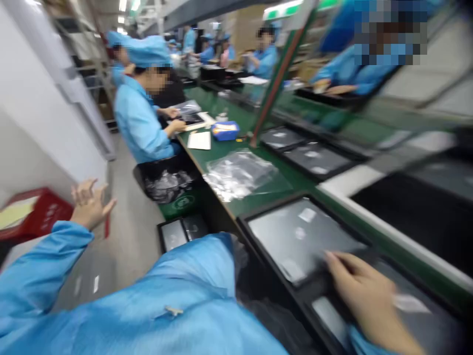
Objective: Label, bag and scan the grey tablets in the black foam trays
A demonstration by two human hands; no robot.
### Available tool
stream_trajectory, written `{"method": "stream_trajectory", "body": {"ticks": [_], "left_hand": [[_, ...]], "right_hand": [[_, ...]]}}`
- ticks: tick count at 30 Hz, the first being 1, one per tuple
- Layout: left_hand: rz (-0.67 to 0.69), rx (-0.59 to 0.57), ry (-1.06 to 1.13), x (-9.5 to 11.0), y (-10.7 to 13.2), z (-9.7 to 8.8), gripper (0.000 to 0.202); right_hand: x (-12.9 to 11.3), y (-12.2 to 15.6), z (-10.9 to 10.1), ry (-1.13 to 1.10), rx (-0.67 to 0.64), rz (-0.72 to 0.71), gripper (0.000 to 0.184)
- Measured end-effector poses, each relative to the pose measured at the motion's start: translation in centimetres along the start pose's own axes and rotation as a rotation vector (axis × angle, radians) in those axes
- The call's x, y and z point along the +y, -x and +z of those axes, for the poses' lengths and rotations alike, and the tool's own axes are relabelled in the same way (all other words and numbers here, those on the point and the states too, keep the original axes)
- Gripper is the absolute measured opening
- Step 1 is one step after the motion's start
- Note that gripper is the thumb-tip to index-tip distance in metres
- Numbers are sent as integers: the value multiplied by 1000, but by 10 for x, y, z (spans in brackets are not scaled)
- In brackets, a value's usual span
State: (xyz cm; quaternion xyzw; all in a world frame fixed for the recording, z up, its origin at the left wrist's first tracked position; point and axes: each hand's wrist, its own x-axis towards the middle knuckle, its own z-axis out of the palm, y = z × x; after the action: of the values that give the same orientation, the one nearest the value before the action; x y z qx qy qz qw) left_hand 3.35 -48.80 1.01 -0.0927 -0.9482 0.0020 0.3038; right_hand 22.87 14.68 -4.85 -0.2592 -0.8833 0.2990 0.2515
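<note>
Out to the left, over the aisle, my left hand (90, 204) is raised with its fingers spread and nothing in it. My right hand (365, 293) is over the divider of a black tray (268, 256) on the bench. Its thumb is by the near right edge of a flat grey panel (284, 236) with small white labels. Motion blurs this hand and its other fingers are mostly hidden, so I cannot tell whether it grips the panel. Another dark panel (439, 315), with a whitish label, lies to the right of the hand.
Clear plastic film (240, 172) lies on the green bench (201, 155) beyond the tray. A blue box (225, 130) stands farther along. A seated co-worker (142, 118) handles a flat panel. Below is a black-lined bin (168, 185); a red box (40, 212) is at left.
</note>
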Motion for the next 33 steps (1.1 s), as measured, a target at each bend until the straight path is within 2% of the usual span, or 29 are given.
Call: {"method": "stream_trajectory", "body": {"ticks": [2,3,5,8,11,14,16,19,22,26,30,33], "left_hand": [[314,-21,195,75,-32,49,50],[440,-28,291,116,-48,67,44],[599,-47,461,200,-81,92,39],[695,-140,663,329,-133,106,42],[811,-346,730,449,-183,113,41],[873,-468,738,545,-219,131,43],[877,-500,758,591,-231,147,47],[858,-521,800,633,-238,169,42],[806,-517,864,649,-242,181,26],[672,-456,1009,652,-253,181,21],[522,-354,1149,643,-267,167,21],[419,-179,1302,629,-284,156,19]], "right_hand": [[-1,-1,4,-67,-43,44,47],[-2,-3,7,-92,-71,34,44],[-6,-8,12,-121,-121,5,39],[-8,-11,18,-146,-164,-21,30],[-6,-8,22,-161,-146,-11,21],[-4,-4,23,-131,-128,16,15],[-5,-3,23,-103,-131,31,13],[-8,-2,20,-80,-134,39,12],[-11,-1,17,-71,-133,38,11],[-13,0,14,-57,-142,73,9],[-14,0,14,-42,-144,94,8],[-13,-1,16,-53,-141,92,8]]}}
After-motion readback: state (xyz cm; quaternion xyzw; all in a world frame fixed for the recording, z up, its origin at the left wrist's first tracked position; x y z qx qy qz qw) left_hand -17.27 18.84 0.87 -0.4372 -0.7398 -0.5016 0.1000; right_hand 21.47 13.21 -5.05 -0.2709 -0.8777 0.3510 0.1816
